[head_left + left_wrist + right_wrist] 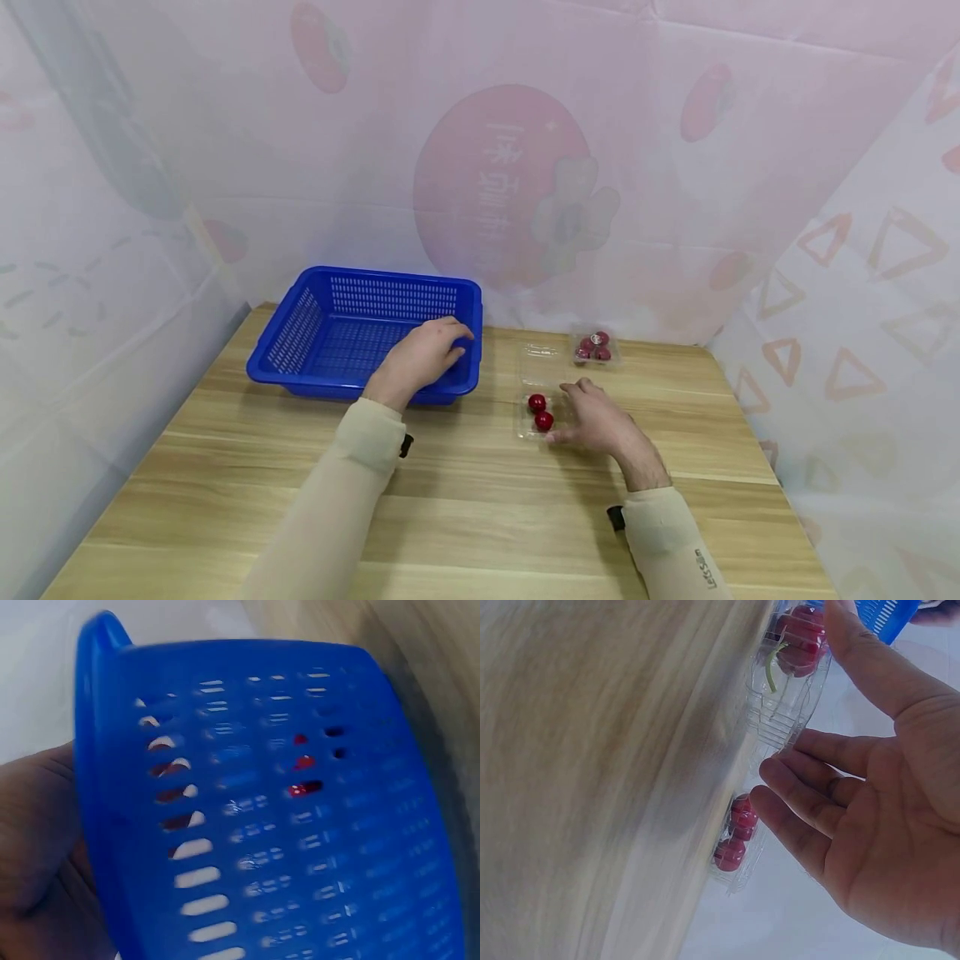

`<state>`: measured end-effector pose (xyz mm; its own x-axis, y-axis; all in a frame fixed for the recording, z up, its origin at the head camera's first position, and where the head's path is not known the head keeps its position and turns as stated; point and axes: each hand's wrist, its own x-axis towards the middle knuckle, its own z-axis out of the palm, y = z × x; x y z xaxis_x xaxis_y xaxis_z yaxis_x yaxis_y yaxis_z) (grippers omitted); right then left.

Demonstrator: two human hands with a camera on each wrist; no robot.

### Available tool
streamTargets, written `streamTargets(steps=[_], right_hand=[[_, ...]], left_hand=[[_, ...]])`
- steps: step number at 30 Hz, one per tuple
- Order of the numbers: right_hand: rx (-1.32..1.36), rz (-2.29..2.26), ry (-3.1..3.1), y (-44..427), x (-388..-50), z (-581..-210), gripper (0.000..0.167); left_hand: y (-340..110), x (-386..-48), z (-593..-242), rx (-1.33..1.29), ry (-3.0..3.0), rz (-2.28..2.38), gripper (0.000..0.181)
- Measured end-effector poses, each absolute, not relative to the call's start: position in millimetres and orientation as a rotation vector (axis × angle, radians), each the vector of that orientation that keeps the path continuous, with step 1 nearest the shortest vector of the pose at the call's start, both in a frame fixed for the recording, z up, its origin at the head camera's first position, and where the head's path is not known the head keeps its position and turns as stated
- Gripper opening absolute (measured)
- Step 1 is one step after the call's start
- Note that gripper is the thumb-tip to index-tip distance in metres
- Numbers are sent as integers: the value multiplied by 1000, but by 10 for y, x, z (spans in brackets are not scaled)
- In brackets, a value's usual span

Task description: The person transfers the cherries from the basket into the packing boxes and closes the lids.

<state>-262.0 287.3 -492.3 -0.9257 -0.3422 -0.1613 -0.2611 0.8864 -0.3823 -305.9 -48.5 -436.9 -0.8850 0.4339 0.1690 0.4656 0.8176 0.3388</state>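
My left hand (420, 358) is over the right end of the blue plastic basket (300, 387), fingers loosely bent, with nothing seen between them. In the left wrist view the basket wall (262, 817) hides most of its fingers, and small red patches show through the slots. My right hand (596, 417) is at the right side of an opened clear plastic box (525, 427), thumb near its front edge and fingers near its back corner. Two red cherries (543, 421) lie in that box. In the right wrist view one cherry (802, 645) has a green stem.
A second clear box (577, 342) with several cherries stands behind and to the right, close to the back wall. The opened box's lid (543, 362) lies back towards the wall. Everything stands on a wooden table (480, 533), with printed cloth behind and at both sides.
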Motion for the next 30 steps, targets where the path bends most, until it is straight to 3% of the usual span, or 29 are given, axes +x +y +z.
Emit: streamTargets(steps=[11, 30], right_hand=[[-454, -549, 2828, 2874, -2611, -4915, 106], [-456, -552, 2830, 2879, -2624, -4932, 106]], left_hand=[[-588, -3191, -4476, -526, -3097, -587, 32], [-590, -3351, -4649, -562, -3244, -475, 28]])
